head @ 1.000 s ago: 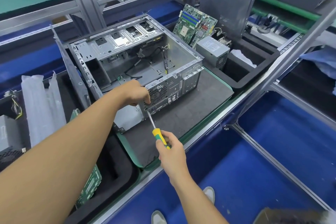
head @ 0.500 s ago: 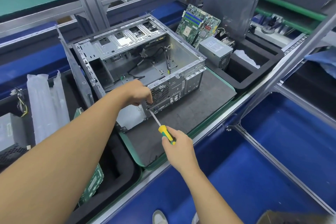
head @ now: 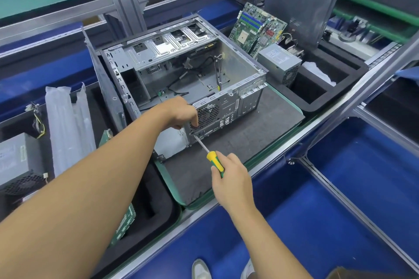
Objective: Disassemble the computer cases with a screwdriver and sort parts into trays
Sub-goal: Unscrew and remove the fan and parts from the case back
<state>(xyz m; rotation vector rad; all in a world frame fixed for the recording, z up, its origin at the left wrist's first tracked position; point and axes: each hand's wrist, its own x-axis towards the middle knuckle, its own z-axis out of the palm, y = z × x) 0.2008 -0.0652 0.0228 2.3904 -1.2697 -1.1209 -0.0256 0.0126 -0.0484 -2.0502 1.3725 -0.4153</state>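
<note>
1. Computer case (head: 181,68) is mid-mat (head: 260,127), side open and mostly gutted. Motherboard (head: 256,27) and power supply (head: 278,63) are in the far-right tray (head: 322,106).
2. Right hand (head: 231,179) is clamped on the screwdriver (head: 215,163), tip at the rear panel (head: 226,108).
3. Left hand (head: 181,113) is curled at the panel; can't tell what it grips.
4. Likely remaining: rear screws, cables (head: 181,84).

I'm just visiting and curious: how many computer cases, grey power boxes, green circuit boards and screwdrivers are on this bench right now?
computer case: 1
power boxes: 2
circuit boards: 2 (the left one partly hidden)
screwdriver: 1
Total: 6
</note>
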